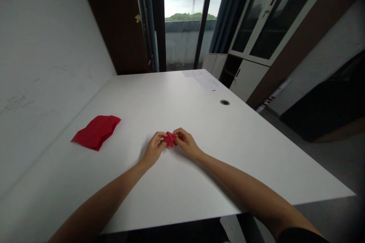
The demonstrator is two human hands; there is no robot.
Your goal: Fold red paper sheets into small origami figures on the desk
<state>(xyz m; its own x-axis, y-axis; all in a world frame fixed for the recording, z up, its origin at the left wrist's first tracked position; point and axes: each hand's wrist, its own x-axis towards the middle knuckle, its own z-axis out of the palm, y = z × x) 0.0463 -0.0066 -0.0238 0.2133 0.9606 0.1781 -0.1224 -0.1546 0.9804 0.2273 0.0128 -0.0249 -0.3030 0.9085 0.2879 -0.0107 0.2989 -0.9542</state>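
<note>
A small folded piece of red paper [170, 139] sits between both hands, just above the white table [176, 182]. My left hand [154, 147] pinches its left side with curled fingers. My right hand [184, 141] pinches its right side, fingers closed on it. Most of the small piece is hidden by the fingertips. A stack of flat red paper sheets [96, 131] lies on the table to the left, apart from both hands.
A white wall runs along the table's left edge. A round cable hole [224, 102] and some white papers [203, 79] lie at the far right of the table. Cabinets [251, 72] stand beyond the right edge, and a window is behind the table.
</note>
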